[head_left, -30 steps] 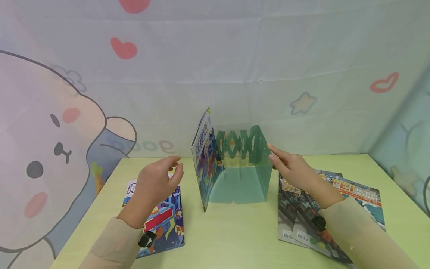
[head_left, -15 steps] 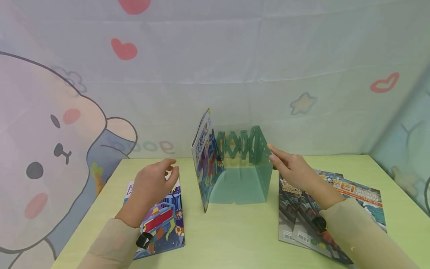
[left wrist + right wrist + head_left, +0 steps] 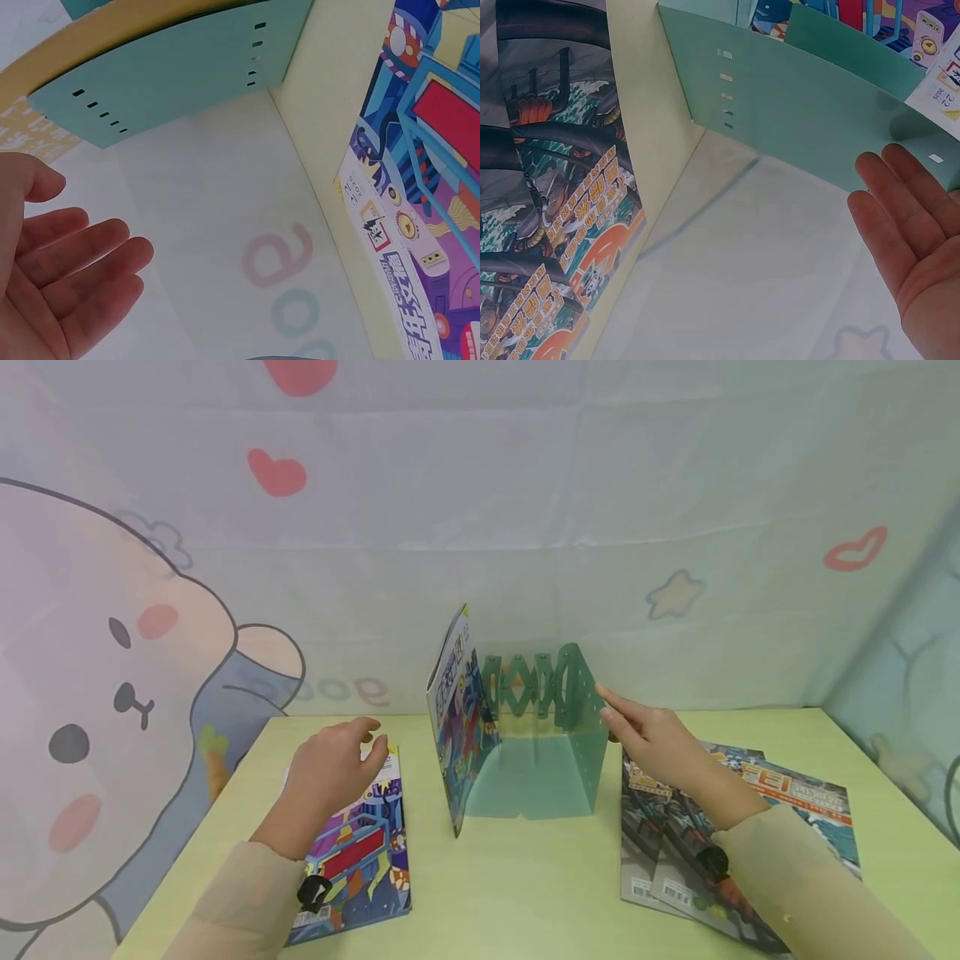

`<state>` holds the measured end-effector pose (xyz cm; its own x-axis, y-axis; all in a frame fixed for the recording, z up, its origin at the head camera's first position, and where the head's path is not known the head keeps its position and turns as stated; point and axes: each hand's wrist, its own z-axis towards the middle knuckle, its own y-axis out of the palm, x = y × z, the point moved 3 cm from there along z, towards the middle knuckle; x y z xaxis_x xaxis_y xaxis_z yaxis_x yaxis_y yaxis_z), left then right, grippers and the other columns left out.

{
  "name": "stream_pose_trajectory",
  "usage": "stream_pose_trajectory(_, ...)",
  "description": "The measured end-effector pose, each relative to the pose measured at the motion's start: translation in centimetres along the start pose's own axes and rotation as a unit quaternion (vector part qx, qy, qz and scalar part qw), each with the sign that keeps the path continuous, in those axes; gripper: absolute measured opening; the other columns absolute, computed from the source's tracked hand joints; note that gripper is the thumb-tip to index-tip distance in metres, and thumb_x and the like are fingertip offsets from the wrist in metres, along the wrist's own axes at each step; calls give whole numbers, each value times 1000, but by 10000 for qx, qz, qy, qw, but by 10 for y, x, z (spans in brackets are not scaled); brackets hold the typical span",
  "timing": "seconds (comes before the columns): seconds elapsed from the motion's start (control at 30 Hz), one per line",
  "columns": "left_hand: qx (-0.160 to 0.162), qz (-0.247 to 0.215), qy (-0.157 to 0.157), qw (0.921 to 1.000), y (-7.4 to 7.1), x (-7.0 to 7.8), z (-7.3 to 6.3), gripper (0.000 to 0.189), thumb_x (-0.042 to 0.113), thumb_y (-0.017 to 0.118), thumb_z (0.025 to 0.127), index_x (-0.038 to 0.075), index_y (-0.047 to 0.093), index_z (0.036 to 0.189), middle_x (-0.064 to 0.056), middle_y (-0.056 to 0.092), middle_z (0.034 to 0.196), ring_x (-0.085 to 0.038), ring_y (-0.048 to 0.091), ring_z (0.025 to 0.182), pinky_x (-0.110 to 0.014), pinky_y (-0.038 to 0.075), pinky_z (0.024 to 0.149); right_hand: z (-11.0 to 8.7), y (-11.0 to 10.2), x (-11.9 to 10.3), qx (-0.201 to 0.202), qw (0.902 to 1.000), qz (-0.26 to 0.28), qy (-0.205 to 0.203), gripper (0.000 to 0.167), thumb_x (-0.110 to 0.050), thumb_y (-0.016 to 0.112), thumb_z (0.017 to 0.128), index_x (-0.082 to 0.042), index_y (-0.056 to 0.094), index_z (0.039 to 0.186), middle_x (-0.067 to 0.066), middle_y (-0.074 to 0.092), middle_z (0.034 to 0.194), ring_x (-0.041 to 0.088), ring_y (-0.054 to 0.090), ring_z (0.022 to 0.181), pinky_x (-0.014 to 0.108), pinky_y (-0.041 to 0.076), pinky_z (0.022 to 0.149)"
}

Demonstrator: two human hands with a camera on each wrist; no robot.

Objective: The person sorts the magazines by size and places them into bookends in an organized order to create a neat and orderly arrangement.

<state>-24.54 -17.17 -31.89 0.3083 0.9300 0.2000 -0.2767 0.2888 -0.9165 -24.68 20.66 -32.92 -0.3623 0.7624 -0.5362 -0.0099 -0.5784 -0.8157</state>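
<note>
Left hand: empty, fingers loosely bent. Right hand: fingers extended, touching green rack at side wall. Rack probably light, stiff; best gripped by both walls.

The head camera looks forward and down; both closer wrist views share the green rack.

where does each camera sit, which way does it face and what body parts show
Head: worn on the head, looking forward and down at the table and green stand; the left hand, right hand and sleeves show.
Left wrist: worn there, facing the stand's outer left side and the flat blue magazine; the left hand shows.
Right wrist: worn there, facing the stand's outer right side and the grey magazines; the right hand shows.
Shared: both wrist views show the stand.
</note>
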Motion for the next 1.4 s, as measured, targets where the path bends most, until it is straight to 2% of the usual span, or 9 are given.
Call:
stream_pose_trajectory(0.17, -113, -91, -76, 9999, 1, -4, 1, 35, 27, 54, 92, 3, 62, 117, -17, 70, 105, -19, 58, 55, -26, 41, 43, 0, -1, -1, -19, 10000, -6, 4, 57, -44, 32, 102, -19, 23, 152, 19, 66, 111, 16, 46, 58, 35, 39, 63)
stream_pose_trajectory(0.27, -248, -115, -180, 9995, 2, -8, 0, 35, 27, 54, 92, 3, 62, 117, -17, 70, 106, -20, 60, 57, -27, 43, 45, 0, 0, -1, -46, 10000, 13, 38, 57, -44, 32, 101, -20, 23, 152, 14, 66, 98, 14, 40, 52, 34, 39, 59)
stream_pose_trajectory(0.37, -310, -73, -267, 9991, 4, -10, -1, 35, 27, 54, 92, 3, 62, 117, -17, 69, 108, -21, 62, 61, -29, 46, 48, -1, 1, -1, -30, 10000, 38, 3, 56, -44, 33, 101, -20, 24, 151, 10, 65, 92, 14, 36, 49, 33, 39, 59)
stream_pose_trajectory(0.5, -328, -37, -314, 9990, 6, -13, -2, 37, 27, 54, 92, 2, 61, 119, -18, 67, 113, -27, 66, 73, -32, 50, 52, -2, 2, -1, 10, 10000, 52, -58, 56, -43, 33, 102, -18, 25, 151, 8, 65, 88, 15, 38, 51, 33, 39, 62)
stream_pose_trajectory(0.67, -454, -68, -388, 9982, 8, -19, -1, 40, 26, 53, 92, 0, 58, 122, -20, 65, 116, -32, 67, 82, -37, 53, 56, -2, 2, -2, -11, 10000, 81, -54, 56, -43, 33, 102, -19, 24, 151, 3, 54, 72, 15, 36, 49, 32, 39, 59)
stream_pose_trajectory(1.0, -559, -53, -593, 9967, 15, -33, 0, 42, 26, 52, 92, -1, 56, 125, -23, 64, 117, -33, 67, 83, -41, 54, 62, -1, 1, -3, 50, 9999, 110, -49, 56, -43, 34, 102, -19, 25, 151, 4, 52, 70, 15, 33, 46, 32, 38, 57)
stream_pose_trajectory(1.23, -641, -89, -721, 9953, 20, -41, -1, 44, 27, 51, 93, -2, 54, 126, -23, 62, 120, -37, 65, 94, -49, 54, 74, -1, 0, -4, 114, 9999, 57, -68, 55, -41, 34, 102, -18, 25, 151, 9, 64, 88, 14, 35, 48, 32, 39, 61)
stream_pose_trajectory(1.4, -677, -140, -805, 9944, 22, -47, -2, 46, 27, 51, 93, -4, 52, 128, -24, 59, 124, -40, 62, 101, -52, 52, 80, -1, 1, -3, 65, 10000, 69, -29, 55, -42, 33, 102, -20, 24, 151, 7, 58, 78, 14, 33, 47, 33, 39, 61)
